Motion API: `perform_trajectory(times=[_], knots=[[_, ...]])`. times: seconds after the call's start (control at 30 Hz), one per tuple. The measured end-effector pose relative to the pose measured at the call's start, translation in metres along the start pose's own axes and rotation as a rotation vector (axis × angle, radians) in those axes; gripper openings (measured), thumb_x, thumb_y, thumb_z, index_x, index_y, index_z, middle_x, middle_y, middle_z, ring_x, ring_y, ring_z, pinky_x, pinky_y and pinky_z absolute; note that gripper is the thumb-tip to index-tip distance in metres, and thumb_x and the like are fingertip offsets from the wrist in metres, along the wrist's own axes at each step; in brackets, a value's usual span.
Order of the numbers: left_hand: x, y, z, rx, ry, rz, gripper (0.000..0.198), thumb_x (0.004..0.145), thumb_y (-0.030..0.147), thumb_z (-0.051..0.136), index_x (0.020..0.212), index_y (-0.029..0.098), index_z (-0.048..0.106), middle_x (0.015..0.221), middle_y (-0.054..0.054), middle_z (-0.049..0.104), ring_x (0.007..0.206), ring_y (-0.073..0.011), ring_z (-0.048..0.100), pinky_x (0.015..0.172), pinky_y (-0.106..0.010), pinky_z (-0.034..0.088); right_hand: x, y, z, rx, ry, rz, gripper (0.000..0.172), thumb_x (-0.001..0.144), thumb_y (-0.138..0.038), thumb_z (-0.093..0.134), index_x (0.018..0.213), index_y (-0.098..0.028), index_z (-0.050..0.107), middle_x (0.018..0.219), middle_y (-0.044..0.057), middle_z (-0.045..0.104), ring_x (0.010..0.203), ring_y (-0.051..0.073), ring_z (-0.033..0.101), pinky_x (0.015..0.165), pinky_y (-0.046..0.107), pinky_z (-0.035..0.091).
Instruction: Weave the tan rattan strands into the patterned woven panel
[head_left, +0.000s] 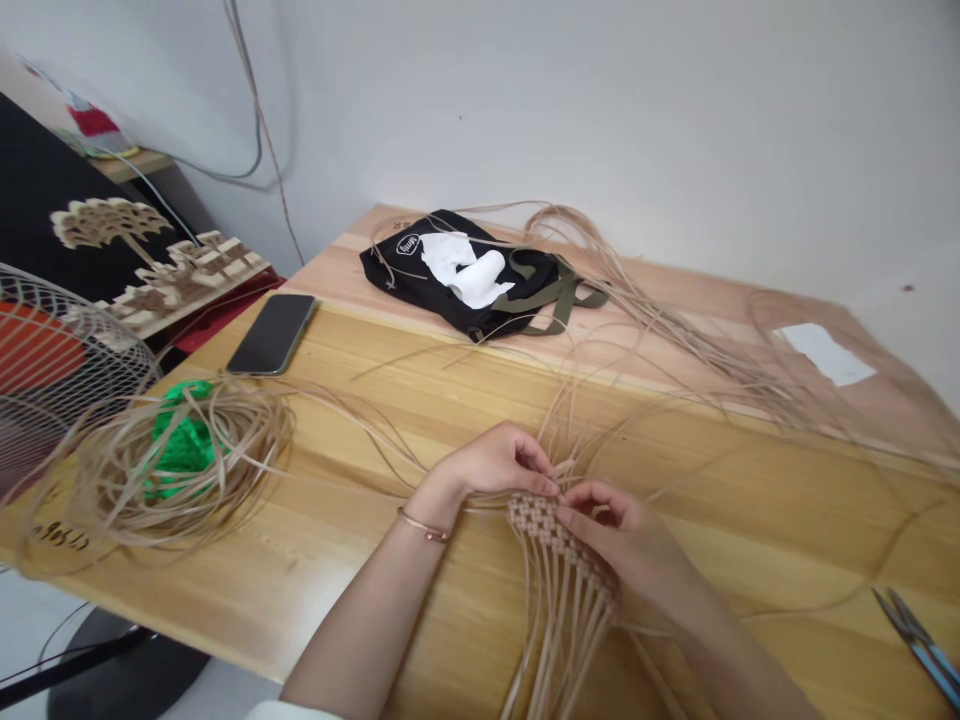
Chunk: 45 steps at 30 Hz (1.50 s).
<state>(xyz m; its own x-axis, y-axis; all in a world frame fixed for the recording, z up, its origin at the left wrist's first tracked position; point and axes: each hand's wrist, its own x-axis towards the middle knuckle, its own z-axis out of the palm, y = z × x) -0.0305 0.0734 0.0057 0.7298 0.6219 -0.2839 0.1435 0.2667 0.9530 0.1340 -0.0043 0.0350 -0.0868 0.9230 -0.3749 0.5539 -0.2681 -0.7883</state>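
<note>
A small woven rattan panel (pixel 547 524) lies near the table's front, with long loose strands hanging from its lower edge and more fanning out behind. My left hand (pixel 510 462) is closed at the panel's top edge, thumb and fingertips pinching a strand there. Beside it, my right hand (pixel 606 518) pinches at the same edge, its fingertips close to the left ones. The strand between the fingers is thin and partly covered by them. A copper-coloured bracelet (pixel 424 526) circles my left wrist.
A coil of rattan strands (pixel 247 440) with green wrapping (pixel 184 440) sits left, near a phone (pixel 271 334). Behind are a black bag (pixel 405 262) and white paper (pixel 825 354). Scissors (pixel 919 635) lie right; a fan (pixel 67 370) stands left. Long strands (pixel 675 325) cross the table.
</note>
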Motion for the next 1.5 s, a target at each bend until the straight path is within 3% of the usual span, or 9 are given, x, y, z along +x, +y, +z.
perform_trajectory(times=[0.17, 0.3, 0.5, 0.63, 0.8, 0.97, 1.23, 1.37, 1.5], knots=[[0.001, -0.001, -0.001, -0.008, 0.01, 0.011, 0.024, 0.056, 0.027, 0.07, 0.071, 0.008, 0.067, 0.062, -0.002, 0.061, 0.052, -0.0062, 0.048, 0.05, -0.018, 0.036, -0.003, 0.0, -0.002, 0.07, 0.0, -0.063, 0.018, 0.073, -0.036, 0.054, 0.068, -0.018, 0.057, 0.072, 0.0, 0.053, 0.068, 0.014, 0.051, 0.064, 0.026, 0.04], [0.001, -0.003, -0.002, -0.011, 0.01, 0.02, 0.026, 0.056, 0.028, 0.071, 0.074, 0.009, 0.067, 0.064, -0.003, 0.062, 0.054, -0.007, 0.05, 0.051, -0.018, 0.038, -0.018, -0.007, -0.012, 0.01, -0.036, -0.209, 0.019, 0.074, -0.035, 0.055, 0.064, -0.019, 0.057, 0.087, 0.002, 0.05, 0.088, 0.017, 0.05, 0.085, 0.034, 0.036], [0.001, -0.004, -0.002, -0.008, 0.018, 0.007, 0.028, 0.056, 0.029, 0.071, 0.075, 0.009, 0.067, 0.067, -0.004, 0.064, 0.055, -0.0075, 0.051, 0.052, -0.019, 0.039, -0.045, -0.012, -0.024, 0.073, -0.101, -0.325, 0.011, 0.075, -0.032, 0.057, 0.069, -0.023, 0.06, 0.116, 0.005, 0.05, 0.109, 0.023, 0.045, 0.094, 0.04, 0.032], [0.002, -0.004, -0.002, -0.001, 0.013, 0.004, 0.03, 0.055, 0.031, 0.071, 0.075, 0.009, 0.068, 0.067, -0.004, 0.064, 0.055, -0.0078, 0.052, 0.053, -0.019, 0.039, -0.043, -0.006, -0.023, 0.18, -0.155, -0.294, 0.01, 0.077, -0.03, 0.056, 0.081, -0.027, 0.063, 0.108, 0.005, 0.058, 0.104, 0.021, 0.051, 0.091, 0.038, 0.037], [0.002, -0.003, -0.002, 0.009, 0.013, -0.015, 0.031, 0.052, 0.032, 0.073, 0.073, 0.009, 0.068, 0.064, -0.003, 0.064, 0.052, -0.0072, 0.05, 0.051, -0.019, 0.037, -0.023, 0.007, -0.014, 0.211, 0.024, -0.21, 0.013, 0.073, -0.032, 0.06, 0.081, -0.026, 0.068, 0.095, 0.005, 0.063, 0.092, 0.019, 0.057, 0.083, 0.033, 0.043], [0.0, -0.001, -0.001, -0.008, -0.017, -0.028, 0.027, 0.054, 0.027, 0.072, 0.074, 0.009, 0.068, 0.063, -0.002, 0.063, 0.053, -0.0066, 0.05, 0.051, -0.018, 0.037, -0.004, 0.007, -0.002, 0.227, 0.092, -0.053, 0.018, 0.068, -0.032, 0.062, 0.08, -0.021, 0.069, 0.085, 0.006, 0.068, 0.079, 0.019, 0.061, 0.072, 0.03, 0.046], [0.001, -0.003, -0.001, -0.018, -0.034, -0.017, 0.023, 0.054, 0.025, 0.072, 0.071, 0.01, 0.068, 0.061, -0.001, 0.062, 0.053, -0.0068, 0.049, 0.05, -0.018, 0.036, 0.009, -0.006, 0.004, 0.333, 0.208, 0.128, 0.035, 0.057, -0.034, 0.069, 0.081, -0.019, 0.049, 0.06, 0.0, 0.065, 0.05, 0.013, 0.055, 0.045, 0.021, 0.039], [0.001, -0.006, 0.0, 0.034, -0.059, 0.012, 0.023, 0.055, 0.027, 0.071, 0.069, 0.009, 0.067, 0.061, -0.001, 0.063, 0.053, -0.0068, 0.049, 0.051, -0.018, 0.036, 0.015, -0.006, 0.006, 0.27, 0.234, 0.095, 0.042, 0.058, -0.038, 0.067, 0.091, -0.018, 0.051, 0.061, -0.002, 0.059, 0.052, 0.012, 0.053, 0.048, 0.022, 0.039], [0.001, -0.006, -0.001, 0.041, -0.071, 0.01, 0.024, 0.055, 0.027, 0.071, 0.071, 0.009, 0.068, 0.065, -0.003, 0.064, 0.056, -0.0083, 0.052, 0.054, -0.019, 0.038, 0.019, -0.003, 0.006, 0.08, 0.18, 0.011, 0.028, 0.066, -0.042, 0.06, 0.079, -0.017, 0.058, 0.061, -0.002, 0.053, 0.055, 0.012, 0.048, 0.051, 0.023, 0.037]])
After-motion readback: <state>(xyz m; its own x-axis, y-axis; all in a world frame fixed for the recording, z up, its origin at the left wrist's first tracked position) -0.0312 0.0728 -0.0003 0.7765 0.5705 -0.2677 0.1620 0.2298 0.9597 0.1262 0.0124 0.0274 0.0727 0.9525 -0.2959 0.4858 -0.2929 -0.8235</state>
